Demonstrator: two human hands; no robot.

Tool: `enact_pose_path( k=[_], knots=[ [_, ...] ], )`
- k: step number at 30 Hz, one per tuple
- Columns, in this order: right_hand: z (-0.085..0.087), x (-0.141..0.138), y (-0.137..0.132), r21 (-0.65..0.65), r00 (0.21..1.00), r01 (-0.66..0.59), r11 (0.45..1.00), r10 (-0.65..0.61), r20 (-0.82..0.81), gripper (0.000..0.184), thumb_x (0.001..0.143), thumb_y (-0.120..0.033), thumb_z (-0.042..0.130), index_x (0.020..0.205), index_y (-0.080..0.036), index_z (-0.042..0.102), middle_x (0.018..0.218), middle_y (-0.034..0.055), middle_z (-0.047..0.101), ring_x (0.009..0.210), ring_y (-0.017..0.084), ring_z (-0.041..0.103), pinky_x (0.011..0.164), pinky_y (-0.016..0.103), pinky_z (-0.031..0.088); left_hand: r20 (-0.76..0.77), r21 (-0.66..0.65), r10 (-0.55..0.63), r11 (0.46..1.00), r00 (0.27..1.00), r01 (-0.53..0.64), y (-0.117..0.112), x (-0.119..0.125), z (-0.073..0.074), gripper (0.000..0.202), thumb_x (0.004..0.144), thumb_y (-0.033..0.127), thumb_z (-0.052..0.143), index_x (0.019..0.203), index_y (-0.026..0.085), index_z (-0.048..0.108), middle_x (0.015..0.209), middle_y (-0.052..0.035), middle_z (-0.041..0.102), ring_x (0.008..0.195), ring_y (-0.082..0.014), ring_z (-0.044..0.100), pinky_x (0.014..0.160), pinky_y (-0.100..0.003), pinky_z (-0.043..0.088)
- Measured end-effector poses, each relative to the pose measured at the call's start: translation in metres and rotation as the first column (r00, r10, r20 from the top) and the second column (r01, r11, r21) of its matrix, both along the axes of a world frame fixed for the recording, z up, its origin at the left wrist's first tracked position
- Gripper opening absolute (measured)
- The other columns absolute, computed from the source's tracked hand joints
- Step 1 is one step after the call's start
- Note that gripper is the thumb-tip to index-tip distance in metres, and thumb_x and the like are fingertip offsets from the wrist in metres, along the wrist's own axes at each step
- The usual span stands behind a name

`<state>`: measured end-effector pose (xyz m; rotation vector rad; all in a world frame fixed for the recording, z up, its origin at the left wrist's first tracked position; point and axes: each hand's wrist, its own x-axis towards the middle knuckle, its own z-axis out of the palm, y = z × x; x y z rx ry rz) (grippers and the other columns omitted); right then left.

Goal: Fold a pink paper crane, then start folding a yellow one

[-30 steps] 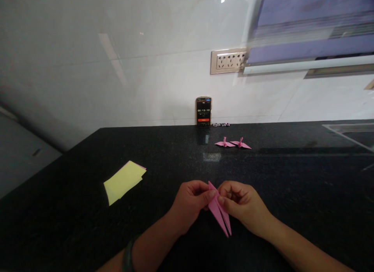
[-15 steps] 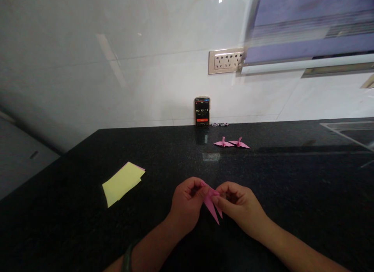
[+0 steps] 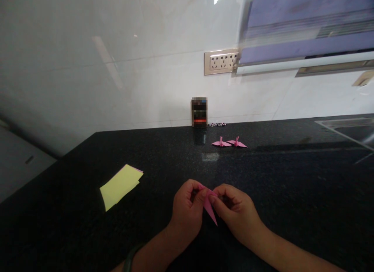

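Both hands pinch one folded pink paper piece (image 3: 209,207) just above the black counter (image 3: 292,186), near its front middle. My left hand (image 3: 187,209) grips the piece's upper left part with thumb and fingers closed. From the other side, my right hand (image 3: 233,211) pinches the top of the same piece. A narrow pointed tip of the paper hangs down between the two hands. A dark band shows on my left wrist.
A stack of yellow paper sheets (image 3: 119,185) lies to the left of my hands. Two finished pink paper cranes (image 3: 229,142) sit further back. A phone (image 3: 199,111) leans upright against the white wall, under a socket strip (image 3: 221,62). A sink edge (image 3: 344,126) is at right.
The pink piece looks shorter and narrower between my fingers than a second ago, with only one point showing below. Both hands stayed close together in nearly the same place.
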<state>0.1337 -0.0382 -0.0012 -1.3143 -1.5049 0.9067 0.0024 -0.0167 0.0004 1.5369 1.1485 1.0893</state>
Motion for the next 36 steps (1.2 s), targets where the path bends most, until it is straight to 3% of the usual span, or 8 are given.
enact_pose_path(
  k=[9,16,24,29,36],
  knots=[
    [0.005,0.001,0.000,0.033,0.999,-0.034,0.999,0.033,0.034,0.018,0.079,-0.025,0.048,0.064,-0.017,0.054,0.057,-0.0013,0.047,0.051,0.010,0.042,0.046,0.021,0.034,0.089,-0.062,-0.010,0.998,0.996,0.015,0.002,0.001,0.000,0.011,0.077,0.025,0.050,0.071,0.016,0.050,0.060,0.0029,0.048,0.054,-0.0095,0.044,0.051,-0.021,0.037],
    [0.008,0.004,-0.002,-0.016,0.997,-0.077,0.997,0.077,-0.018,0.024,0.081,-0.029,0.045,0.062,-0.017,0.053,0.054,-0.0018,0.046,0.050,0.010,0.043,0.047,0.021,0.034,0.143,-0.133,0.006,0.991,0.990,0.013,0.001,0.003,0.005,0.011,0.075,0.025,0.052,0.068,0.016,0.050,0.057,0.0040,0.047,0.052,-0.0085,0.042,0.050,-0.020,0.035],
    [0.002,0.007,0.008,-0.199,0.946,-0.205,0.958,0.142,-0.293,0.038,0.082,-0.044,0.038,0.058,-0.016,0.049,0.048,-0.0038,0.043,0.043,0.008,0.041,0.041,0.019,0.034,0.172,-0.190,-0.015,0.981,0.985,0.048,0.006,0.002,0.009,0.014,0.073,0.026,0.053,0.066,0.015,0.049,0.055,0.0037,0.047,0.050,-0.0084,0.044,0.049,-0.020,0.036],
    [0.001,0.007,0.009,-0.201,0.955,-0.178,0.963,0.120,-0.273,0.029,0.075,-0.041,0.052,0.063,-0.015,0.053,0.052,-0.0038,0.046,0.044,0.007,0.039,0.041,0.018,0.031,0.168,-0.159,-0.048,0.984,0.985,0.075,0.007,0.001,0.006,0.015,0.074,0.027,0.053,0.065,0.015,0.051,0.056,0.0034,0.048,0.051,-0.0085,0.044,0.050,-0.020,0.036],
    [0.002,0.007,0.010,-0.278,0.925,-0.304,0.911,0.212,-0.316,0.033,0.070,-0.044,0.057,0.058,-0.015,0.051,0.048,-0.0054,0.043,0.041,0.004,0.033,0.037,0.016,0.023,0.132,-0.158,-0.093,0.981,0.987,0.114,0.007,-0.001,0.008,0.016,0.069,0.028,0.057,0.062,0.014,0.057,0.056,0.0012,0.053,0.052,-0.0100,0.046,0.051,-0.021,0.036]
  ],
)
